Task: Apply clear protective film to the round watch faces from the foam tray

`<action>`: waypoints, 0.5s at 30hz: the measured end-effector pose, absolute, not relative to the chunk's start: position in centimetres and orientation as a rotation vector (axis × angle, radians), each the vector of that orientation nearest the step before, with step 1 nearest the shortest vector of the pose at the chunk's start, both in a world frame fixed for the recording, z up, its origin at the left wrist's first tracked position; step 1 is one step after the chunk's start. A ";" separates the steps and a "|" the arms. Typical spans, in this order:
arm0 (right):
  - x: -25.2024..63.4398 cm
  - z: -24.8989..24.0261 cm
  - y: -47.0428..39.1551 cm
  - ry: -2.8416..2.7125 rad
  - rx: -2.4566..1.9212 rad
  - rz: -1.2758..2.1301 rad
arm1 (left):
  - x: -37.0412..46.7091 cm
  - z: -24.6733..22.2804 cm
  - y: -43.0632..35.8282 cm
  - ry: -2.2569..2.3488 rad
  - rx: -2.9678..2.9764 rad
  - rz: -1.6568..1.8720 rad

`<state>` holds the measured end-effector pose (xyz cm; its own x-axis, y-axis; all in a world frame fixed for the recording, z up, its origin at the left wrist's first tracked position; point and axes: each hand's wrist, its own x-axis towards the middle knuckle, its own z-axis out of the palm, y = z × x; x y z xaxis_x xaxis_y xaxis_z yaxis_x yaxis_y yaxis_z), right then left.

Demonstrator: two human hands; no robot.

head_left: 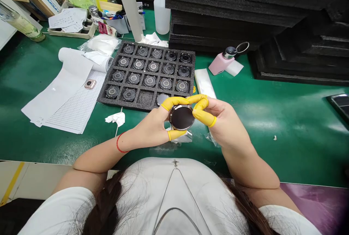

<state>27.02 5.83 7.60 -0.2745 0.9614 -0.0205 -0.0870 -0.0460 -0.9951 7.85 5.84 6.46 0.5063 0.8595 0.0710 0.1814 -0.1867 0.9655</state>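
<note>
My left hand (160, 122), with yellow finger covers, grips a round watch case (182, 117) by its edges, its dark face turned up. Yellow covers are also on the fingers of my right hand (215, 115), which are pinched together at the watch's right edge; whether they hold something small I cannot make out. Just beyond the hands lies a black foam tray (147, 97) with rows of round watch parts in its compartments. One front compartment is empty, and a part with a pale face (163, 99) sits to the right of it, partly behind my left hand.
Papers (68, 97) and a small square part (90, 84) lie left. Behind stand a white bottle (162, 9), a pink bottle (221, 62) and stacked black foam (234, 13). A white strip (204, 82) lies beyond my right hand; a phone (339, 106) is far right.
</note>
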 end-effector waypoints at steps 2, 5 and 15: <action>27.0 7.6 5.8 -1.325 -1.021 1.474 | 7.8 6.5 5.8 0.896 1.671 0.785; 27.0 7.6 5.9 -1.330 -1.025 1.477 | 7.8 6.5 5.9 0.897 1.669 0.782; 27.0 7.7 5.8 -1.334 -1.051 1.480 | 7.9 6.8 5.8 0.892 1.634 0.768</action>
